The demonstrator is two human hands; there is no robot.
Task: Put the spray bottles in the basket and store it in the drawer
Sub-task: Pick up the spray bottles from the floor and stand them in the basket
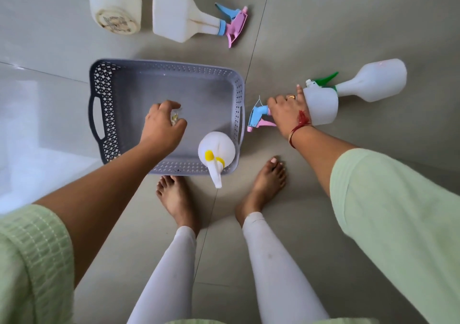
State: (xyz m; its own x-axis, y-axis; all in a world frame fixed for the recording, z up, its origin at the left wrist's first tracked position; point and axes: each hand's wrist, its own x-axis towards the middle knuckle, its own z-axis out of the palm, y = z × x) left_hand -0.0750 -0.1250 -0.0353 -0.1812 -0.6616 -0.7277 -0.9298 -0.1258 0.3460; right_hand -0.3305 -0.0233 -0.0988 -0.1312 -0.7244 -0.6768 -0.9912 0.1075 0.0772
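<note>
Basket, frame centre, holds 1 bottle upright at its lower right corner. R hand grips a 2nd bottle on floor, right of basket. L hand over basket, half-curled round something small, unclear what. 3 more bottles lie outside: green-nozzle one at right, two at top. Drawer not in view. Est. early stage.

A: What can't be made out?

B: The right hand covers the neck of a white spray bottle. The left hand curls around something small, too hidden to identify.

A: Anything cut off?

B: The white jug runs past the top edge, its base lettering unreadable.
</note>
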